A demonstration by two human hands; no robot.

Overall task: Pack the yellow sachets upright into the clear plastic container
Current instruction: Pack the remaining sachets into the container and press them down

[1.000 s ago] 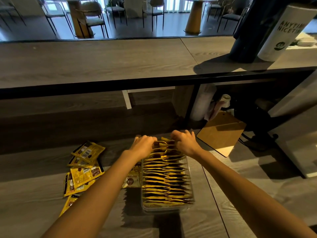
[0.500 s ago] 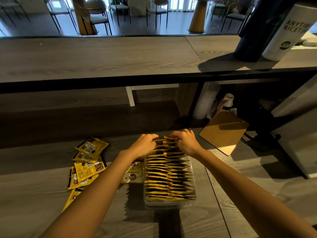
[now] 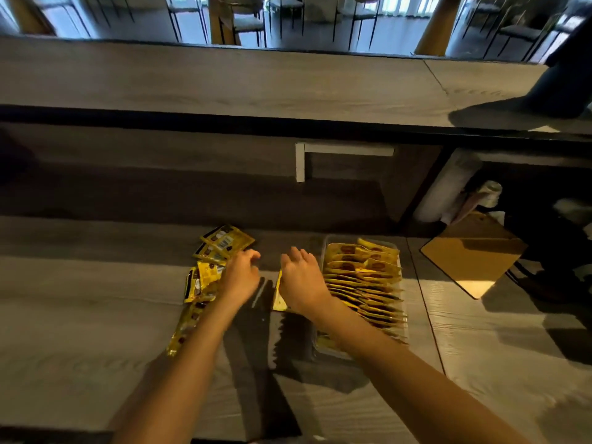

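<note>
While left hand overlaps loose sachets, container beside right hand

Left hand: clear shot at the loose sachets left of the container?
Probably yes: the left hand hovers right by the loose sachets, nothing lies between, and the right hand is off to the side, nearer the container.

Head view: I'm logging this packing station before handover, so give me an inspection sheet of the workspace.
Surface: grey wood counter, sun patches and shadows.
Job's things: clear container nearly full of sachets on edge, far ones leaning; loose sachets flat to its left, a lone sachet beside its wall.
Clutter: brown board right of the container.
Hands: left hand over the loose sachets, right hand above the lone sachet; both loosely curled, nothing seen held.
Cables: nothing seen.
Surroundings: raised ledge behind, chairs beyond.
</note>
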